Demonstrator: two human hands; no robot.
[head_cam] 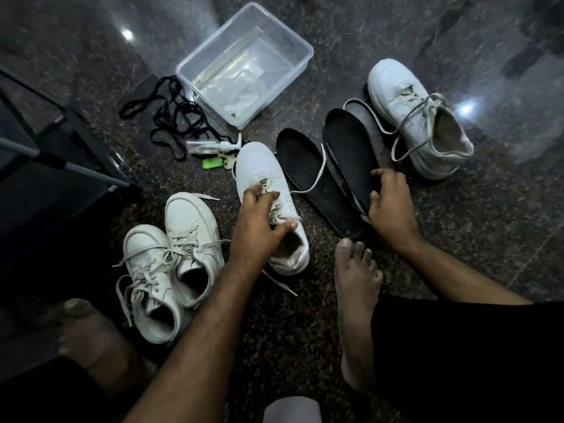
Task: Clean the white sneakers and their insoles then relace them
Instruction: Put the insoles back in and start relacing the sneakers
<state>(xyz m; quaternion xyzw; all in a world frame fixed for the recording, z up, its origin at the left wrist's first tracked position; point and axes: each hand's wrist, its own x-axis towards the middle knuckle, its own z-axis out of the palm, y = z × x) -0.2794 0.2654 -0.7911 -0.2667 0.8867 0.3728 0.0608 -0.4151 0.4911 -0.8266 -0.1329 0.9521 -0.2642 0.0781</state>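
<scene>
A clear plastic tub (pixel 244 64) is sitting far on the floor (pixel 457 224). The left hand (pixel 259 215) is gripping the centre sneaker (pixel 268 190), fingers curled round its laced throat; being light and fairly stiff, it is probably best held there. Just right, the right hand (pixel 389 206) is pinching a black insole (pixel 351 157), thin and floppy, by its edge.

Dark speckled polished stone floor (pixel 305 315); glossy light reflections (pixel 465 109).
</scene>
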